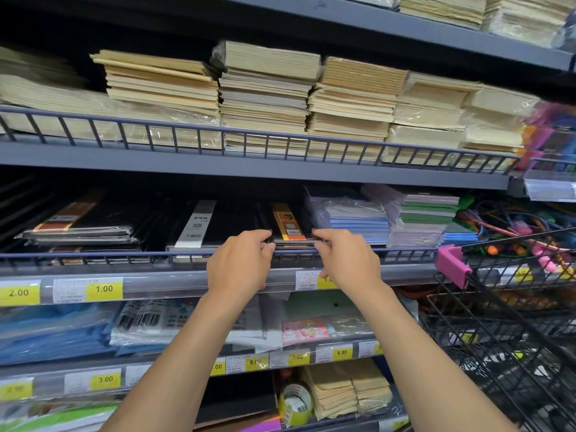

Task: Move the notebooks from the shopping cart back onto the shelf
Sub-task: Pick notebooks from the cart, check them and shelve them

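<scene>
Head view: black notebooks (288, 227) w/ orange band lie on middle shelf (193, 280), just behind front rail (124, 254), shopping cart (498, 307) at right. We judge best move: slide stack straight back, square w/ neighbours, edges clear of rail. Our left hand (240, 263) & right hand (349, 263) each pinch a near corner, fingers (257, 236) curled tight on it.

Bare left hand (238, 263), bare right hand (347, 260), both forearms uncovered along their whole visible length, slim wrists, smooth knuckles, fingertips partly hidden from the head camera.
</scene>
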